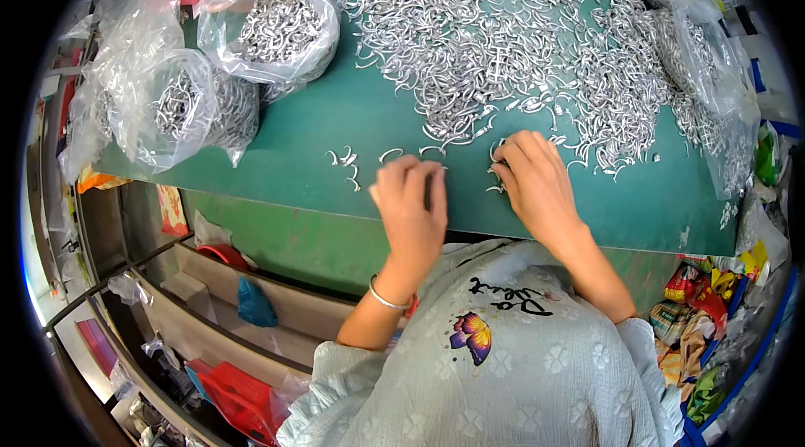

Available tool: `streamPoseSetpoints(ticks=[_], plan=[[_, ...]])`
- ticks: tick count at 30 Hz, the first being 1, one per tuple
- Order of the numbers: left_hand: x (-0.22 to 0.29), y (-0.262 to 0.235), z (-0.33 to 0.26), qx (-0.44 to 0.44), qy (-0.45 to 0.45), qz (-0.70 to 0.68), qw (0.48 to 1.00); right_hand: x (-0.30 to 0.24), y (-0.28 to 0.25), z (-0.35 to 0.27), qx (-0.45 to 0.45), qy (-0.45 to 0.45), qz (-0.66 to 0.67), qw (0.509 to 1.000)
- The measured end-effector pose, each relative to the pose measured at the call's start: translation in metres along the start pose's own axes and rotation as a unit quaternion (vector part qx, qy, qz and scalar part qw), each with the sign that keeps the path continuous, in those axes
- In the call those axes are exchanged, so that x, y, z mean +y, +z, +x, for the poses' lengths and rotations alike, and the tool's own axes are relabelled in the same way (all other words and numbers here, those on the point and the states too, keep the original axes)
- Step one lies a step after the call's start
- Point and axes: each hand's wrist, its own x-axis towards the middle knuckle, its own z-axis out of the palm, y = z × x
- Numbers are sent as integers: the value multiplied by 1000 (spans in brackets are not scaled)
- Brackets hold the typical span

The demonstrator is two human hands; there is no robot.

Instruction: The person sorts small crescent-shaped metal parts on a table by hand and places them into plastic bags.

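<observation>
Small silvery curved metal pieces (470,53) lie in a large loose pile on the green table (319,128). My left hand (411,204) hovers near the table's front edge, fingers bent and drawn together; whatever is between the tips is hidden. A bracelet circles that wrist. To its right, my right hand (537,187) is closed at the fingertips around small metal pieces low on the tabletop, just in front of the pile. Left of my left hand, several separate pieces (348,162) lie apart from the heap.
Clear plastic bags filled with the same pieces stand at the left, one upright bag (281,23) and one tilted bag (201,107). Another filled bag (704,70) lies along the right edge. Below the table at left are shelves (277,313) with a red plastic basket (239,401).
</observation>
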Motion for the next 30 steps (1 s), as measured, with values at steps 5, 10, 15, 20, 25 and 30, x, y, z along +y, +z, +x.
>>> streamPoseSetpoints(ticks=[5,10,15,20,25,30], plan=[[0,8,-7,-45,20,-78,996,-14,10,0,-49,-23,46,997],[5,-1,-4,-98,41,-54,993,0,-8,6,21,82,167,982],[4,6,1,-136,84,-39,986,9,4,13,49,65,52,995],[-18,-1,-8,-71,62,-52,994,21,-12,8,3,140,127,982],[-23,-2,-5,-31,55,-28,998,7,4,23,102,-5,-15,995],[-39,-18,-2,27,24,18,999,12,4,17,41,-29,-57,997]])
